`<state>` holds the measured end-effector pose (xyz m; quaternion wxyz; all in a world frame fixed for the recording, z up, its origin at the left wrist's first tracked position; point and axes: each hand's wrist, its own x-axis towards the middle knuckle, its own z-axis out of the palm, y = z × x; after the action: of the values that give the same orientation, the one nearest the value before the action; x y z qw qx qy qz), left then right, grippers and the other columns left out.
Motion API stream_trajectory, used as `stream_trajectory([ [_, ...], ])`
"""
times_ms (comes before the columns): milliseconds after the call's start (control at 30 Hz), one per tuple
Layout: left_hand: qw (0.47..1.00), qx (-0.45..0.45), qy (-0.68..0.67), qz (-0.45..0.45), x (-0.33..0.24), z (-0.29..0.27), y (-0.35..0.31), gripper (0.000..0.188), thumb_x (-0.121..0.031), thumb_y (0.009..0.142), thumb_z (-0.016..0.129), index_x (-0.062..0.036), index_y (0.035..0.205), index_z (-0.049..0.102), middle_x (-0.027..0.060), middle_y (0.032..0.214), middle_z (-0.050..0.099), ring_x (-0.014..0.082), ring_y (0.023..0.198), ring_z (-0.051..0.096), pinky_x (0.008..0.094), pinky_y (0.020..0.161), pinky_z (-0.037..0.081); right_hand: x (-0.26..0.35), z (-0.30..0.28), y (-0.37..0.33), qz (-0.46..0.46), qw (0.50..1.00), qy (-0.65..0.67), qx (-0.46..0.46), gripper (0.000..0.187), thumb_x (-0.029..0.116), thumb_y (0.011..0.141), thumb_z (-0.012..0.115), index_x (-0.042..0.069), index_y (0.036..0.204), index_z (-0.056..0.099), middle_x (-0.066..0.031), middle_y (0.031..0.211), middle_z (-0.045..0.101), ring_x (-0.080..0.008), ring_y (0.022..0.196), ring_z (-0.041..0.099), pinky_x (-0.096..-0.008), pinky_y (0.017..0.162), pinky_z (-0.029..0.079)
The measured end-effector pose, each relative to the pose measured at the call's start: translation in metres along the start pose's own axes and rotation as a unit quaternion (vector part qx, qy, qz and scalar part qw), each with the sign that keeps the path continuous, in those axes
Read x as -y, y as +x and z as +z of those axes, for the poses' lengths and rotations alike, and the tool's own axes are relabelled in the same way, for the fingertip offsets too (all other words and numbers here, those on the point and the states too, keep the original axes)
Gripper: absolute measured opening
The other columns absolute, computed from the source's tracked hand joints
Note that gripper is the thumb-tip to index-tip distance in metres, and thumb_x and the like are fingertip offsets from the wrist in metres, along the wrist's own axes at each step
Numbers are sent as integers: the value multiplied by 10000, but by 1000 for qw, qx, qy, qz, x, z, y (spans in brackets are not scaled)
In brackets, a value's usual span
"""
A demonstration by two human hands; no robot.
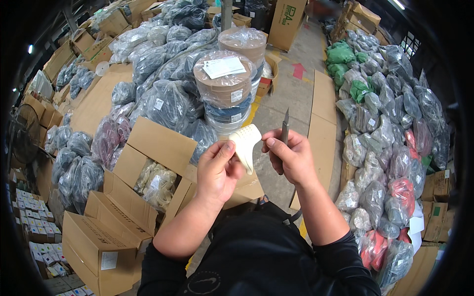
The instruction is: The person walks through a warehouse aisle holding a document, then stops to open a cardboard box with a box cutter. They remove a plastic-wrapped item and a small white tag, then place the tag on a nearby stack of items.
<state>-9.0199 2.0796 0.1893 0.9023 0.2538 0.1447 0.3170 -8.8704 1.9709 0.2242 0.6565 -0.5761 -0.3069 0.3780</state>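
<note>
My left hand [218, 170] pinches a cream, curved moulded piece [245, 142] with small holes near its top and a narrow lower end. Its exact kind I cannot make out. My right hand [292, 157] grips a dark-handled knife [285, 129], the blade pointing up and away from me. The right fingertips are close to the piece's right edge, and the blade stands apart from it. Both hands are raised in front of my body, above an open cardboard box.
Wrapped rolls [224, 81] are stacked ahead. Open cartons [106, 237] stand at the left, one holding a plastic-wrapped bundle [157, 183]. Bagged goods [375, 163] line the right side, and more bags [165, 101] pile up at the left. A fan [27, 133] stands far left.
</note>
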Motion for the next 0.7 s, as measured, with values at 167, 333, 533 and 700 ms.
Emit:
stream_trajectory([
  [167,999,13,-10,32,6,2,-3,170,-180,942,669,-27,980,609,94,852,657,167,617,615,280,557,492,5,7,-3,-23,999,3,27,169,148,924,668,18,1032,665,-7,773,643,-32,485,478,-198,431,377],
  [333,997,45,0,60,9,6,-5,131,-150,938,669,-39,976,612,107,901,676,199,677,656,311,604,516,5,14,-4,-115,991,-66,32,180,158,910,696,17,1007,639,16,749,600,-35,508,480,-197,444,370],
  [533,993,69,4,92,13,8,-10,107,-125,940,660,-30,972,622,115,938,691,213,743,681,332,677,539,2,16,-4,-95,994,28,-46,157,173,937,674,23,970,643,15,724,581,-23,501,458,-203,436,349],
  [700,985,77,45,151,14,5,-12,105,-117,942,656,-22,979,627,124,968,698,220,805,696,345,728,550,1,16,-2,-83,992,55,-74,154,158,949,641,11,993,646,-11,728,589,-29,467,446,-199,396,333],
])
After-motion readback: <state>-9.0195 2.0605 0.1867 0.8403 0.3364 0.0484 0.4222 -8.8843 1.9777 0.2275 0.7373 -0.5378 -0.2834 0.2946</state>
